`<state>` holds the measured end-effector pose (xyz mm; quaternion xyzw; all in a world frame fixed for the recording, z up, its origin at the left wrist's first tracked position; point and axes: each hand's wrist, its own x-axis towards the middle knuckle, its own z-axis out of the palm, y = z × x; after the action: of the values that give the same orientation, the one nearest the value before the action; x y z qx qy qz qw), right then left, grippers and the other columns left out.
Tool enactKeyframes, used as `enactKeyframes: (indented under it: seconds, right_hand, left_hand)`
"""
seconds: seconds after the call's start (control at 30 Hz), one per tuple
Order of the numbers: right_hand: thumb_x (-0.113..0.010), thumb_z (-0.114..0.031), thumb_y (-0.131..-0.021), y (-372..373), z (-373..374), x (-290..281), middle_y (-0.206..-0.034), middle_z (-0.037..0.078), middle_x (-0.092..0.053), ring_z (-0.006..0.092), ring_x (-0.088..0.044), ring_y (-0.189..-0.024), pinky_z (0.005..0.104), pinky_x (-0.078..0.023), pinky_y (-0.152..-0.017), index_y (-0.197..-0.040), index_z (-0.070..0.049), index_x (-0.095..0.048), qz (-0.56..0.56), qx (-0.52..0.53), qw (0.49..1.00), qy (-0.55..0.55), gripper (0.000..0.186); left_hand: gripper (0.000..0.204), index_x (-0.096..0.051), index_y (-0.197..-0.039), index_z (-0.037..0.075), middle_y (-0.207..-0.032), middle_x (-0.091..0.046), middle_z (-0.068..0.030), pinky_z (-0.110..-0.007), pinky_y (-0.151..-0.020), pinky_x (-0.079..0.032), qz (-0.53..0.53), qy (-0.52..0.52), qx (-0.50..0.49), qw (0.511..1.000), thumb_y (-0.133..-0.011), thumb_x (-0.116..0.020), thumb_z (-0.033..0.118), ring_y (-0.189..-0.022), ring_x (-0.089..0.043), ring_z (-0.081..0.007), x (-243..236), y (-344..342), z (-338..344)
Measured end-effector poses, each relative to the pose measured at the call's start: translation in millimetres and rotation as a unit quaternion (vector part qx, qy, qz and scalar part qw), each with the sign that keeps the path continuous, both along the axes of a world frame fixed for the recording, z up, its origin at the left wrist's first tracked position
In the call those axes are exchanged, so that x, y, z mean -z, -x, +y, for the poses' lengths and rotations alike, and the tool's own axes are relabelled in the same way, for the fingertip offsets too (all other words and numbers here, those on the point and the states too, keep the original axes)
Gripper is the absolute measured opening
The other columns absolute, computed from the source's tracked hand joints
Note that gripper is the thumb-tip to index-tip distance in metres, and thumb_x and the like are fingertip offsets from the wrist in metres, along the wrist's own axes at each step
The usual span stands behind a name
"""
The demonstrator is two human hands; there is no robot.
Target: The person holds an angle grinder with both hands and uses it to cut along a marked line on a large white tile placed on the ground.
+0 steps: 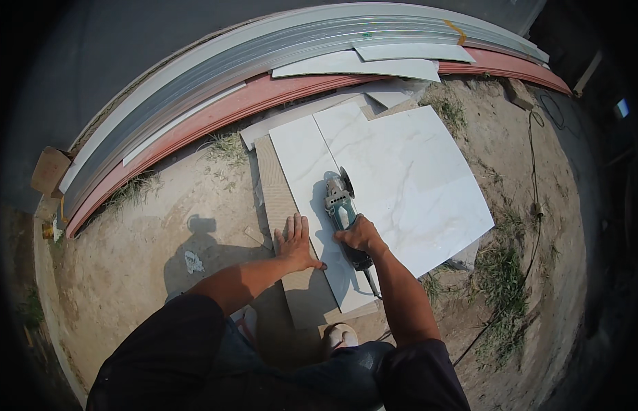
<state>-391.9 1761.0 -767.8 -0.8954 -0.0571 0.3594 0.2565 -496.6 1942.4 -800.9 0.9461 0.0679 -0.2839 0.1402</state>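
We've got our right hand (360,234) wrapped round a teal angle grinder (341,211) over the white tile (422,181); our left hand (295,248) lies flat, fingers spread, on the tan slab (276,185) underneath, thumb by the tile's edge.

Outdoor work yard, prob. bldg site (edges dark): dirt (127,264), grass (500,288), panel stack (264,60), tile (422,178) w/ grinder (341,211).

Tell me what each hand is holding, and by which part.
The right hand holds the angle grinder by its body, behind the disc end. The left hand grips nothing; it is spread at the left edge of the white tile.
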Motion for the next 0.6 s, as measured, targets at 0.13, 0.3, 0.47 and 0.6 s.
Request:
enactKeyframes:
  seconds: [0.13,0.3,0.47,0.6]
  right_hand:
    - [-0.075,-0.042,-0.070,0,-1,-4,-0.105,0.033,-0.067,0.0387,-0.069,-0.100,0.0395,-0.055,-0.086,-0.112,0.018,-0.055,0.012,-0.005,1.000,0.001,0.076]
    - [-0.075,-0.043,-0.070,2,-4,0,-0.105,0.034,-0.066,0.0389,-0.069,-0.100,0.0392,-0.055,-0.086,-0.112,0.019,-0.055,0.009,-0.006,1.000,0.001,0.077]
    - [-0.076,-0.043,-0.070,7,-5,2,-0.105,0.034,-0.066,0.0396,-0.068,-0.100,0.0392,-0.055,-0.087,-0.112,0.019,-0.055,0.005,-0.003,1.000,0.001,0.077]
    - [-0.080,-0.042,-0.070,13,-9,1,-0.098,0.031,-0.068,0.0369,-0.070,-0.093,0.0397,-0.056,-0.079,-0.106,0.020,-0.058,-0.020,0.010,1.000,-0.002,0.075]
  left_hand:
    - [0.151,0.004,-0.154,-0.002,-0.162,0.005,-0.0217,-0.070,-0.112,-0.012,-0.005,-0.002,-0.001,1.000,-0.052,-0.085,0.066,-0.150,0.006,-0.0397,-1,0,-1]
    - [0.151,0.004,-0.153,-0.002,-0.162,0.006,-0.0224,-0.070,-0.113,-0.010,-0.001,0.006,-0.001,1.000,-0.052,-0.085,0.065,-0.150,0.007,-0.0400,-3,0,0]
    - [0.152,0.005,-0.153,-0.002,-0.162,0.007,-0.0224,-0.070,-0.113,-0.009,-0.001,0.005,-0.005,1.000,-0.052,-0.086,0.066,-0.150,0.008,-0.0399,-1,0,1]
    - [0.152,0.005,-0.154,-0.002,-0.162,0.007,-0.0225,-0.070,-0.113,-0.009,0.005,0.008,-0.005,1.000,-0.052,-0.085,0.067,-0.150,0.008,-0.0397,-3,-1,0]
